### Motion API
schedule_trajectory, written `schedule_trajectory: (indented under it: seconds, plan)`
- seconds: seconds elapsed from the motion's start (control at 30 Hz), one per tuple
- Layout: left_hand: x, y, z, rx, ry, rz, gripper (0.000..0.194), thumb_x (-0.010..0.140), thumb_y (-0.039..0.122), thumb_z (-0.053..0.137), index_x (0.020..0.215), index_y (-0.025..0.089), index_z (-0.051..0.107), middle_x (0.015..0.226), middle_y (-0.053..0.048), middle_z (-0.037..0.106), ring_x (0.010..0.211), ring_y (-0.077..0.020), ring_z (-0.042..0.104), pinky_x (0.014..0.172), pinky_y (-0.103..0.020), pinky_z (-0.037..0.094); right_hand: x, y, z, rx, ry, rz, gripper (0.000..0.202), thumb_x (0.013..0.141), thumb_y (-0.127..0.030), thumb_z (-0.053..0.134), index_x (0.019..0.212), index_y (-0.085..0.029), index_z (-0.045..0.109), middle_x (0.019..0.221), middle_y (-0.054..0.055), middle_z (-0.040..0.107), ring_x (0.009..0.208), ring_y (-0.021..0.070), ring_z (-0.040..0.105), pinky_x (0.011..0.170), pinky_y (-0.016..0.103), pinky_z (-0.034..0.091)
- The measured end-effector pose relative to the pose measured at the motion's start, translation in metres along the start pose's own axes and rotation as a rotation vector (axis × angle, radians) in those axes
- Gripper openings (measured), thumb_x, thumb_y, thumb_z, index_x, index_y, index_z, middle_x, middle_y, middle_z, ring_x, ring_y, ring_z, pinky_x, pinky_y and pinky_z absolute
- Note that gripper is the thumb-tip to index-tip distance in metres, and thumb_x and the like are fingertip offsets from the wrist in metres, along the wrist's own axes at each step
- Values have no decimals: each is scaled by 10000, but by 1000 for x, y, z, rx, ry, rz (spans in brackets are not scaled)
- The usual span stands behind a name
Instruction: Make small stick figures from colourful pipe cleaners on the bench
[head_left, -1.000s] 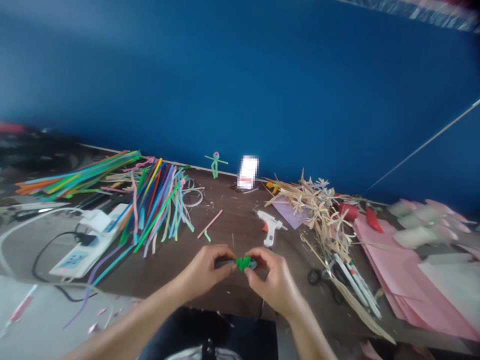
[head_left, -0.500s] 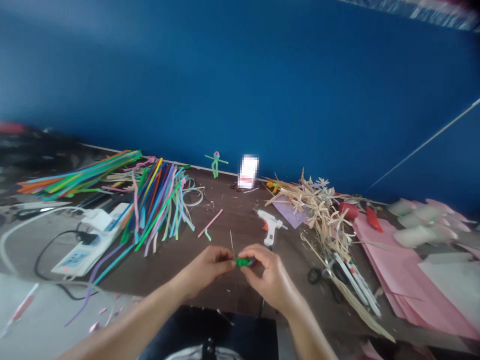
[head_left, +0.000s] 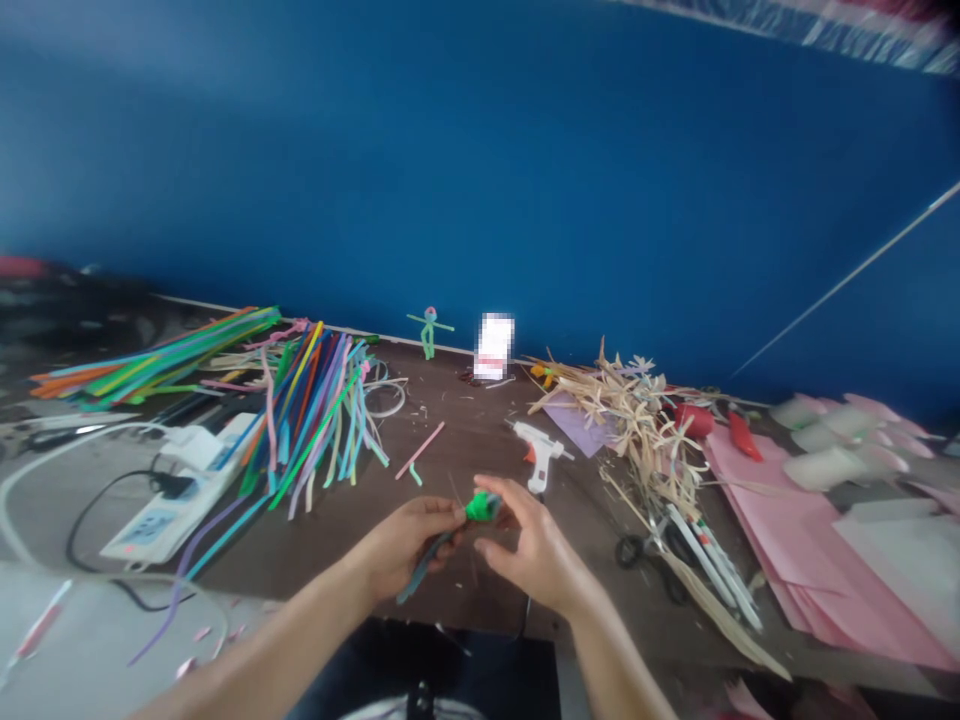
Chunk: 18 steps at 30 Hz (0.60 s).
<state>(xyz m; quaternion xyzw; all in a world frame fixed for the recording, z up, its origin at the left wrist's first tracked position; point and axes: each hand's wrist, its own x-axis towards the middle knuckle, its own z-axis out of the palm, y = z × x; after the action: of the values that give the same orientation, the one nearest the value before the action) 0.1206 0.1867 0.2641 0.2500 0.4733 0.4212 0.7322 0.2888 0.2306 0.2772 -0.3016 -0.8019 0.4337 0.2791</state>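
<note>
Near the table's front edge, my left hand (head_left: 420, 540) pinches a small green piece (head_left: 480, 507) by its left side. A grey-blue strip (head_left: 421, 572) hangs down from under the left fingers, and a thin stem sticks up beside the green piece. My right hand (head_left: 529, 540) is at the right of the green piece, thumb apart from the fingers; its fingertips are by the piece's right end, where a greyish part shows. Whether they touch it is too blurred to tell.
A white glue gun (head_left: 541, 455) lies beyond my right hand. Colourful pipe cleaners (head_left: 315, 400) and a power strip (head_left: 176, 500) are at left. Dried flowers (head_left: 630, 410), scissors (head_left: 631, 550) and pink sheets (head_left: 787, 540) lie right. A green figure (head_left: 428, 333) stands by the wall.
My right thumb and fingers have spread apart from their pinch. The green piece has risen slightly and shows more of itself, and the grey-blue strip has come into view below my left hand.
</note>
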Motion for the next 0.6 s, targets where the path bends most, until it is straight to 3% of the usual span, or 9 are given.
schedule_trajectory:
  seconds: [0.17,0.3,0.4,0.6]
  plan:
    - [1,-1,-4,-32,3,-19,241,655,318,635,690,98,544,548,19,521,415,-40,436,375,-153,322,4,6,7,44,34,10,527,696,-87,537,1191,-236,434,1050,34,535,829,118,539,711,237,462]
    - [1,-3,-4,55,49,0,277,628,358,653,648,113,527,538,14,541,412,-58,457,383,-176,352,8,5,9,20,22,-30,359,693,-80,535,1027,-212,548,964,23,560,842,123,537,697,214,446]
    - [0,-3,-3,126,69,-22,306,616,395,651,630,124,510,525,25,533,378,-41,413,354,-165,303,10,3,7,-18,-1,-26,254,695,-71,528,906,-200,586,865,5,579,781,113,544,670,201,428]
    - [-1,0,-3,260,38,-15,344,615,452,619,597,133,493,495,48,485,339,-25,351,321,-161,215,8,3,1,-75,-21,13,182,689,-99,544,838,-196,587,775,-17,587,675,94,539,610,184,411]
